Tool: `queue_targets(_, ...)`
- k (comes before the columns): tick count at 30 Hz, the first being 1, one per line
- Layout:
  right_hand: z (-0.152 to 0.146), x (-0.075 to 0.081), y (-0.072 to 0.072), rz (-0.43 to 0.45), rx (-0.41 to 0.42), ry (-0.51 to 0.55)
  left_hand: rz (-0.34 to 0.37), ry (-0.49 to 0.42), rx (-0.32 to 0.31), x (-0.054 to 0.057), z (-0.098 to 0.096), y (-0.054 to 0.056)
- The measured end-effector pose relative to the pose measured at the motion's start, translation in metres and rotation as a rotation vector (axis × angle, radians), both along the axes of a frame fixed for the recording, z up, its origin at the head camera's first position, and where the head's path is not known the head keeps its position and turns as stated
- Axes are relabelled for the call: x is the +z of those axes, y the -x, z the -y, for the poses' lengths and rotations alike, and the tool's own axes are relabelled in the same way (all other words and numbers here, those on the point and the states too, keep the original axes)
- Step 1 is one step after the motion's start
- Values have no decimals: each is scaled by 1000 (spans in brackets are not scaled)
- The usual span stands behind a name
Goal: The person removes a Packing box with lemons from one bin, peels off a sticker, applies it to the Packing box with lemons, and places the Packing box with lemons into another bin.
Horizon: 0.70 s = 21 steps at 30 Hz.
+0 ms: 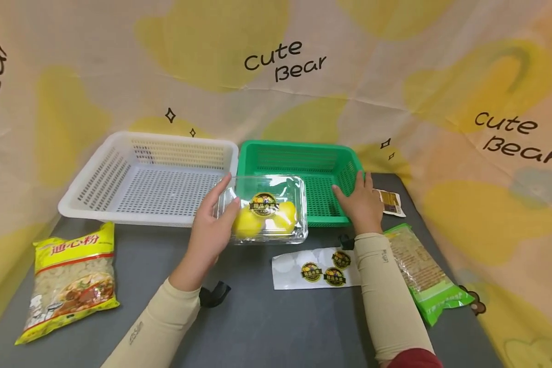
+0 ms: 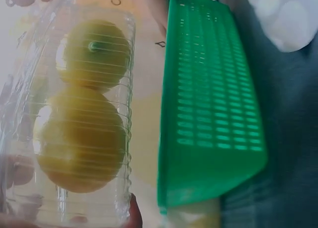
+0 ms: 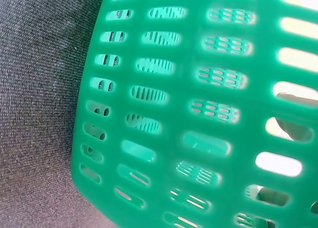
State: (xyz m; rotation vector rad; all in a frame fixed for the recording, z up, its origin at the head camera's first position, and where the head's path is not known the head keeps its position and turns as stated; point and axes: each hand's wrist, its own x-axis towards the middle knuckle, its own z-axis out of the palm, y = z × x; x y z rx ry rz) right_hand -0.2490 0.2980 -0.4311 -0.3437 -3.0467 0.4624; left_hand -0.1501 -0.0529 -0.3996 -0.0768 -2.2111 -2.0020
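My left hand holds a clear plastic clamshell box by its left side, thumb on the lid. Two round yellow fruits lie inside it, and a black-and-gold round sticker is on the lid. In the head view the box overlaps the front left of a green plastic basket. My right hand is at the right end of this basket, thumb spread apart and fingers extended by the rim. The right wrist view is filled by the basket's slotted wall.
A white basket stands left of the green one. A yellow pasta bag lies at the left, a green-ended food bag at the right. A sticker sheet lies in front, and a small packet sits beyond my right hand.
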Motion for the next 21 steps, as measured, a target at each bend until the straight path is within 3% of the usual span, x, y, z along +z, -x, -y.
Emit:
queue_targets(8, -1, -2, -1, -36, -9, 12, -54, 61, -36, 17, -28, 52)
queue_targets(16, 0, -3, 0, -25, -5, 4, 33, 163, -34, 16, -61, 98)
queue_targets(21, 0, -1, 0, -14, -1, 22, 90, 210, -4, 14, -83, 119)
